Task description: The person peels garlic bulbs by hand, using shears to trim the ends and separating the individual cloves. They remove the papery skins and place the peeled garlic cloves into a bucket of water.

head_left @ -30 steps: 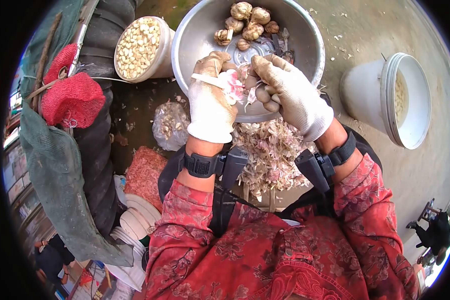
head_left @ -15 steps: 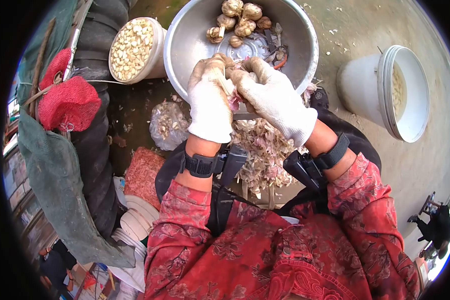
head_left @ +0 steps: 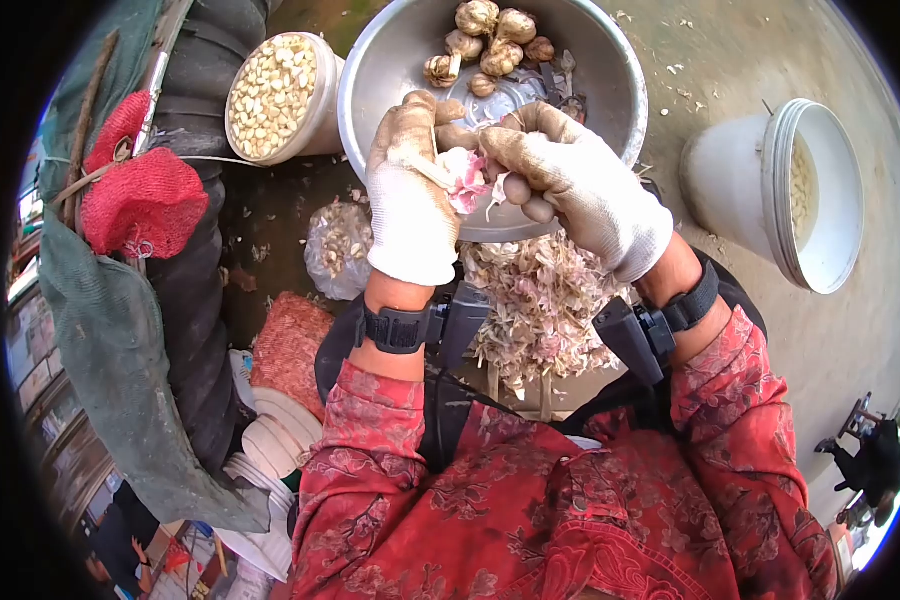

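My gloved left hand (head_left: 413, 190) is closed around a garlic stem with pinkish skins (head_left: 462, 180), at the near edge of the metal basin (head_left: 365, 120). Close beside it on the right, my gloved right hand (head_left: 580, 175) has its fingers curled in at the torn skins; bare fingertips show through the glove. Any clove within that grip is too small to tell. Several whole garlic bulbs (head_left: 503, 57) lie at the far side of the basin. Below my hands spreads a heap of loose garlic skins (head_left: 545, 310).
A tub of peeled cloves (head_left: 272, 98) stands left of the basin, above a clear plastic bag (head_left: 339, 250). A white bucket (head_left: 730, 175) lies tilted at the right. Red netting (head_left: 150, 205) hangs at the left. People are partly visible in both lower corners.
My hands have moved apart, the right one outward to the right, and the pink skins between them now show more. The view has shifted slightly.
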Motion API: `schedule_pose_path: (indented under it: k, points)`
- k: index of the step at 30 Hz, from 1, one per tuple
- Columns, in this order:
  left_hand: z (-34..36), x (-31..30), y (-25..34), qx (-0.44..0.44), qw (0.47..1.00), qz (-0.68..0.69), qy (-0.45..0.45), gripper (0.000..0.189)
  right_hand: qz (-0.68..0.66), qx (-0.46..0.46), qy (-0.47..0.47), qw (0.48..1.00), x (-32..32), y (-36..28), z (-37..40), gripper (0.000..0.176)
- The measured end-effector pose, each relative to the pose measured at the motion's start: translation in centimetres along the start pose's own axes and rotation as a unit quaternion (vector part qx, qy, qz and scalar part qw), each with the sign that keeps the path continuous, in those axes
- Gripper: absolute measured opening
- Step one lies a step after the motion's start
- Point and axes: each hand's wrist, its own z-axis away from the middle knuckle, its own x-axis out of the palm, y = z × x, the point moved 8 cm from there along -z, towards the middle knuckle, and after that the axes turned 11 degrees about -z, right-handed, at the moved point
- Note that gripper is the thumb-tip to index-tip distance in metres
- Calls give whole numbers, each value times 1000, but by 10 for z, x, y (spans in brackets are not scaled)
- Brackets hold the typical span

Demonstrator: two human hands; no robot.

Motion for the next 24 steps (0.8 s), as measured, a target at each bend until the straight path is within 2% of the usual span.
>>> schedule_pose_path:
  k: [1,2,4,5,8,9,12,14,16,18,21,23,24]
  points:
    - [0,-1,-4,-36,999,8,10,19,4,2,-18,1000,0,1,-1,32]
    - [1,1,-2,-36,999,8,10,19,8,4,-36,999,1,2,-2,35]
    - [5,7,7,21,999,-47,-11,22,41,15,-22,999,2,4,-2,41]
    - [5,6,4,19,999,-47,-11,22,74,27,-8,997,1,6,-1,47]
    - [2,3,-3,13,1000,-25,-9,25,56,9,-15,998,6,13,-2,56]
    - [1,3,-4,5,999,-31,-17,25,45,45,-20,998,5,18,0,57]
    - [2,5,-7,-15,999,-37,-20,26,41,37,4,998,8,16,4,58]
    - [4,6,-10,-27,999,-35,-13,27,90,28,21,995,3,28,0,55]
    - [5,7,-7,0,995,-93,22,33,92,-70,38,993,-2,33,-6,51]
    - [3,4,-12,-15,995,-92,23,33,107,-62,46,991,-2,33,-2,46]
    - [-2,1,-21,-47,995,-78,30,33,42,-51,38,997,-1,36,-1,43]
    - [-4,-2,-23,-50,995,-83,33,34,20,-146,19,989,0,31,-6,41]
    - [-5,-5,-23,-49,995,-83,33,34,21,-147,19,989,4,19,-1,41]
